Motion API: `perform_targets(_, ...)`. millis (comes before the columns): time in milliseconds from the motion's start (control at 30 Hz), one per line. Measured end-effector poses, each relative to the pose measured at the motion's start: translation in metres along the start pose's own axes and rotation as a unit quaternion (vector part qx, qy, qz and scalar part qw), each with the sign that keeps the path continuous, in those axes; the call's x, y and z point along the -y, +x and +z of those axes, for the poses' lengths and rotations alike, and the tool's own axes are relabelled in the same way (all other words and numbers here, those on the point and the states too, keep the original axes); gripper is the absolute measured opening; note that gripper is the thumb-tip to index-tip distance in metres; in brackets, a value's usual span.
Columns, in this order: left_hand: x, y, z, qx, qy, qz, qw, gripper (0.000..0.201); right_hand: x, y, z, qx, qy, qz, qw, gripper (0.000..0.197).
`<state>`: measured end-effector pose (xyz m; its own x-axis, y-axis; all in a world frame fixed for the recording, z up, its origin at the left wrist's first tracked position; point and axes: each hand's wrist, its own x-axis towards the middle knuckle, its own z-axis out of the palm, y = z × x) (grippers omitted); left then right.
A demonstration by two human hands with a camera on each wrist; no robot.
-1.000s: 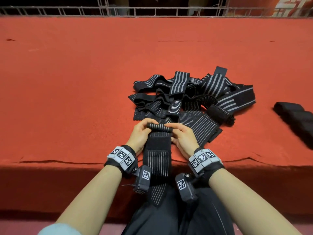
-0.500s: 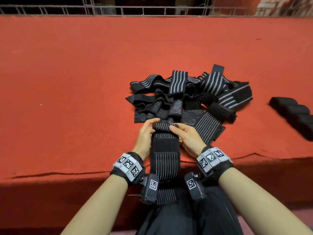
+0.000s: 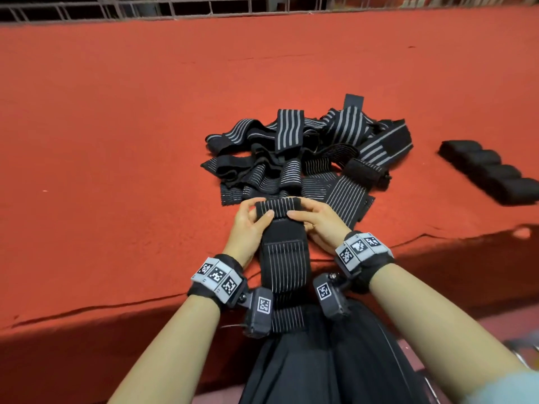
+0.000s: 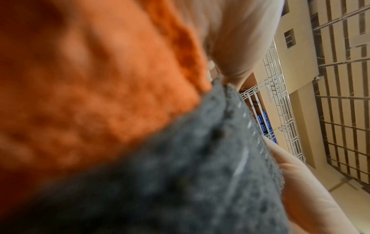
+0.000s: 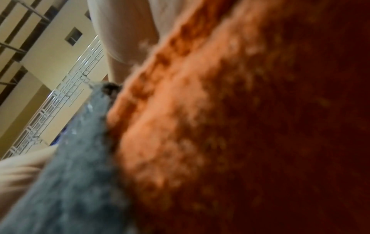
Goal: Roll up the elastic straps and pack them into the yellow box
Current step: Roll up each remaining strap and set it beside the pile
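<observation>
A black elastic strap with thin grey stripes [image 3: 284, 258] lies lengthwise near the red table's front edge, and its tail hangs over the edge onto my lap. Its far end is wound into a small roll [image 3: 278, 207]. My left hand [image 3: 250, 220] grips the roll's left end and my right hand [image 3: 313, 220] grips its right end, thumbs on top. Beyond the roll lies a tangled heap of loose striped straps [image 3: 306, 150]. Both wrist views are blurred: grey strap fabric [image 4: 210, 166] [image 5: 76, 166] against the red cloth. No yellow box is in view.
A row of rolled black straps [image 3: 490, 173] lies at the right edge of the table. The red cloth table [image 3: 116, 141] stretches wide to the left and back. A metal wire railing [image 3: 204, 7] runs along the far side.
The roll has grown thicker as both hands turned it, and less strap hangs over the table's edge. My head view has shifted slightly.
</observation>
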<state>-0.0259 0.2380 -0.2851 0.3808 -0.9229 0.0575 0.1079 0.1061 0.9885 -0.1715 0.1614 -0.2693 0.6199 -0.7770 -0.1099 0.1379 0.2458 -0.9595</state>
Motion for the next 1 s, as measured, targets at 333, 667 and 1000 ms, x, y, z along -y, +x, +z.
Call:
perform_targets(333, -0.001, 0.002, 0.004, 0.008, 0.022, -0.004, 1.000, 0.017, -0.003, 0.001, -0.008, -0.021, 0.027, -0.023, 0.999, 0.035)
perform_targets(667, -0.001, 0.000, -0.001, -0.016, 0.012, -0.001, 1.000, 0.030, -0.003, 0.004, -0.005, 0.000, 0.070, -0.016, 0.997, 0.027)
perform_targets(1000, -0.003, -0.001, 0.010, 0.016, 0.013, -0.035, 0.999, 0.044, -0.010, 0.007, 0.003, 0.041, -0.230, -0.035, 0.972, 0.053)
